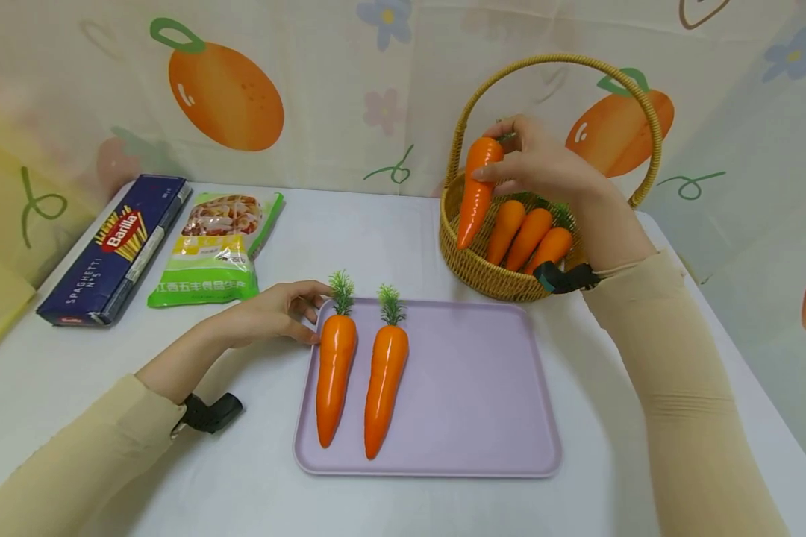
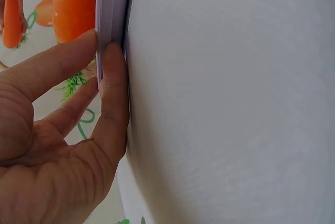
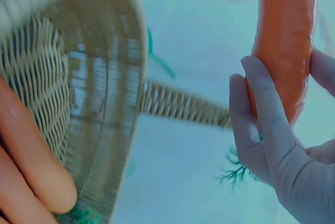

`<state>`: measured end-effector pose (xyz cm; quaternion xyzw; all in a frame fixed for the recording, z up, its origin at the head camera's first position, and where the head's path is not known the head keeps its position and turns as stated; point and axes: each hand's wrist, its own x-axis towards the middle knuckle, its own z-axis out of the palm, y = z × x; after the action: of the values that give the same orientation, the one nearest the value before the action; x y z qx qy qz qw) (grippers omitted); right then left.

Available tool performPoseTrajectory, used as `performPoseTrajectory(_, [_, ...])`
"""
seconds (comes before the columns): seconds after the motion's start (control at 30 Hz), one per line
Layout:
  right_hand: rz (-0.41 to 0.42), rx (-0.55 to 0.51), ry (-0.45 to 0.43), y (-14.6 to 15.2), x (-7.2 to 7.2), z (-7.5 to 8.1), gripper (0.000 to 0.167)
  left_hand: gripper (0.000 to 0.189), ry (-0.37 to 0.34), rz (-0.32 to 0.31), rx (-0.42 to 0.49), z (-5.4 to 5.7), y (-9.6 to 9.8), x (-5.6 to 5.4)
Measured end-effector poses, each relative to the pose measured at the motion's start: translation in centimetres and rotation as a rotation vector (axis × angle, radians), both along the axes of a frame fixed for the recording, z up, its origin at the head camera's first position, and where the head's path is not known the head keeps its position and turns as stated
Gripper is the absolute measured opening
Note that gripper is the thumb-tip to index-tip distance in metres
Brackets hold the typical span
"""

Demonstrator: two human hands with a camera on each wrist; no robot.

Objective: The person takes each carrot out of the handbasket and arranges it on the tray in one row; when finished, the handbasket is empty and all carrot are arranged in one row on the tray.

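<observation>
My right hand grips a toy carrot near its thick top, tip pointing down, above the left side of the wicker basket. In the right wrist view, fingers and thumb close round that carrot, with its green tuft below the hand. More carrots lie in the basket. My left hand pinches the left rim of the lilac tray; the left wrist view shows thumb and fingers on either side of the tray edge. Two carrots with green tops, one left and one beside it, lie on the tray.
A blue spaghetti box and a green and white food packet lie at the left on the white table. The basket's tall arched handle rises round the right hand. A patterned cloth hangs behind.
</observation>
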<state>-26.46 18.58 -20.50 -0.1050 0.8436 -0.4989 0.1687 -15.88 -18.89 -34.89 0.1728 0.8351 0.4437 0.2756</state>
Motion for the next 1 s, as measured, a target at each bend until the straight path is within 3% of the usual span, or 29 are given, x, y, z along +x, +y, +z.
performPoseTrajectory(0.23, [0.057,0.096,0.042,-1.6,3.7,-1.1,0.065,0.066,-0.002,0.004,-0.01,-0.2,0.0,0.0])
performPoseTrajectory(0.4, [0.106,0.074,0.04,-2.2,5.4,-2.3,0.061,0.066,-0.007,0.0,0.006,0.0,0.2,0.0])
performPoseTrajectory(0.7, [0.16,-0.025,-0.028,-2.7,7.6,-4.8,0.062,0.067,-0.014,-0.001,0.026,0.0,0.2,-0.1])
performPoseTrajectory(1.0, [0.167,-0.061,-0.109,-3.1,8.7,-7.4,0.062,0.068,-0.014,0.004,0.033,-0.2,0.2,-0.3])
